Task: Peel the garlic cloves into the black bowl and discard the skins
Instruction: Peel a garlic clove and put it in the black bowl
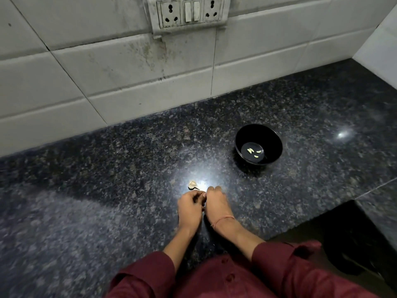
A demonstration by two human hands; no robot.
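We stood at a dark speckled stone bench (107, 190) set against a stained white tiled wall (86, 72), with a socket plate (190, 12) at twelve o'clock. A bright glare on the stone washed out part of the loose garlic piece (192, 184), so we could not read its long axis. The pale clove (203, 192) between our hands was almost wholly hidden by the fingers, its direction unreadable too.

Both forearms reached forward from maroon sleeves (150, 274), wrists close together above the bench. The left hand (189, 208) and right hand (217, 201) were knuckles-up, fingers curled inward, their tips meeting to pinch that clove. A red thread (222, 220) circled the right wrist.

The garlic piece lay at eleven o'clock from the hands, just beside them. The black bowl (277, 143) stood upright at two o'clock, well apart, holding three peeled cloves (254, 152) on its floor, too small for us to tell their axes.
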